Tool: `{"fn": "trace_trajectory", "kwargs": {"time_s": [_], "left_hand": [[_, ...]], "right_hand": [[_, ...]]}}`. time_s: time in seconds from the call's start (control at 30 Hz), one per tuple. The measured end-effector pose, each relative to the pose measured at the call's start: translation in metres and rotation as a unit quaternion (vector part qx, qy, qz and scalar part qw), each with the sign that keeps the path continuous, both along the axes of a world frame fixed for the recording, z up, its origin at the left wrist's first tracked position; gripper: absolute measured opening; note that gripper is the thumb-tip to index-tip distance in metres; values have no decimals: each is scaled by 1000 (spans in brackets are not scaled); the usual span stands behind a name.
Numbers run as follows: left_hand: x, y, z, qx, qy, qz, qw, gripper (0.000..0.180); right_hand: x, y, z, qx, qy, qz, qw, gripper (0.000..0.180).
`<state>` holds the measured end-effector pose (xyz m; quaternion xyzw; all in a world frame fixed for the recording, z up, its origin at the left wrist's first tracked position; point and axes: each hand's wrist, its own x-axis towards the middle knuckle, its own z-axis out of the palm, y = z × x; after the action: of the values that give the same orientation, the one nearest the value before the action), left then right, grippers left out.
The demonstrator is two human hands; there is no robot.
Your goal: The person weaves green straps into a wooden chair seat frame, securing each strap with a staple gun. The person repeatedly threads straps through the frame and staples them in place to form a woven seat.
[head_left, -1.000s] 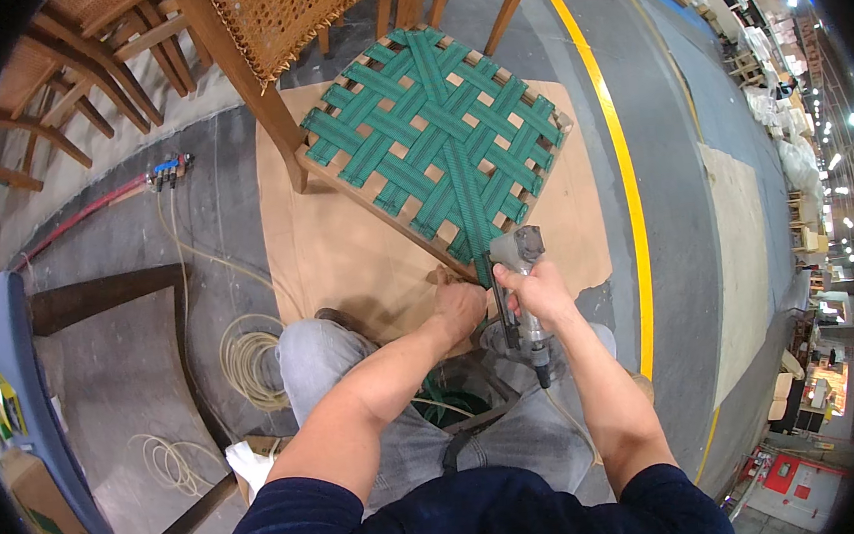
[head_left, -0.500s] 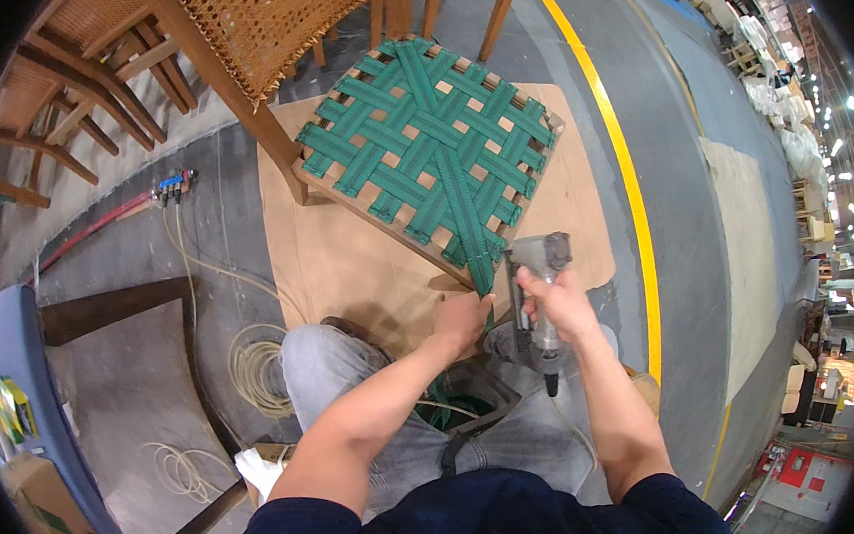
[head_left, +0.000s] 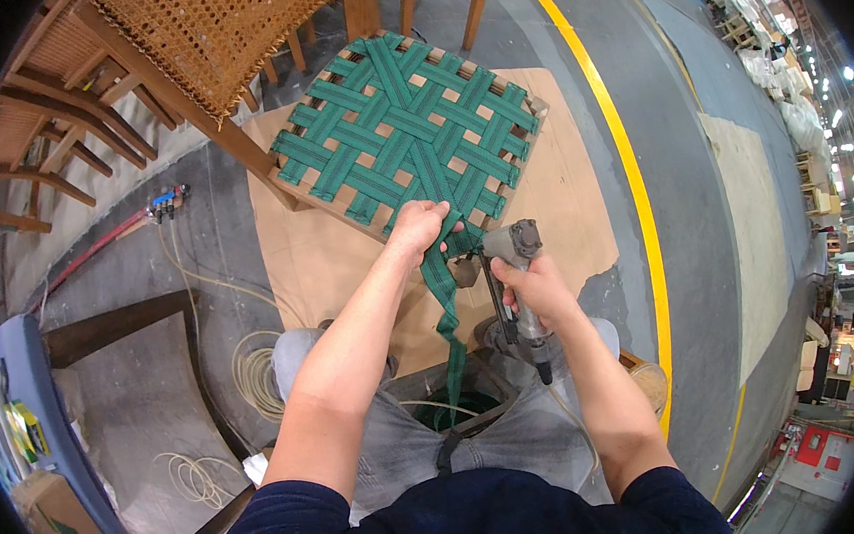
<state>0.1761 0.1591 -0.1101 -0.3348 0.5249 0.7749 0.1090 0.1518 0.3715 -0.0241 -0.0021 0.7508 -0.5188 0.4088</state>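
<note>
A wooden chair seat woven with green webbing (head_left: 406, 123) is in front of me, its near corner pointing toward me. Over that corner my left hand (head_left: 421, 229) pinches the green webbing strap (head_left: 445, 291), which is folded and bunched there. From my fingers the strap's tail hangs down between my knees. My right hand (head_left: 541, 293) is wrapped around a grey pneumatic stapler (head_left: 514, 245), upright just right of the corner. The stapler's nose is partly hidden beside the strap.
Cardboard (head_left: 577, 195) lies under the chair, whose cane back (head_left: 219, 42) rises at upper left. More wooden chairs (head_left: 65, 125) stand far left. A coiled air hose (head_left: 255, 376) lies left of my knee. A yellow floor line (head_left: 619, 151) runs along the right.
My left hand has moved up and left from below the corner to above it, bringing the strap along. The stapler has shifted slightly left, still in my right hand.
</note>
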Motion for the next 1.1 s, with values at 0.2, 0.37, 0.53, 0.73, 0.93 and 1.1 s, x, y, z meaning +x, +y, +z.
{"fn": "trace_trajectory", "kwargs": {"time_s": [0.2, 0.37, 0.53, 0.73, 0.93, 1.1], "left_hand": [[-1, -3, -11, 2, -3, -17, 1000, 30], [-2, 2, -3, 0, -7, -17, 1000, 29], [0, -2, 1, -9, -13, -11, 1000, 28], [3, 2, -1, 17, -6, -2, 1000, 27], [1, -1, 0, -9, 1, 7, 1000, 31], [10, 12, -2, -58, 55, 18, 997, 33]], "right_hand": [[-2, -12, -7, 21, 19, 30, 999, 25], [-2, -14, -10, 83, 60, 67, 993, 23], [4, -22, -5, 103, 64, 95, 988, 22], [9, -20, -15, 78, 67, 94, 990, 26], [14, -15, 2, 66, 62, 63, 994, 25], [1, 100, 73, 15, 104, -86, 991, 29]]}}
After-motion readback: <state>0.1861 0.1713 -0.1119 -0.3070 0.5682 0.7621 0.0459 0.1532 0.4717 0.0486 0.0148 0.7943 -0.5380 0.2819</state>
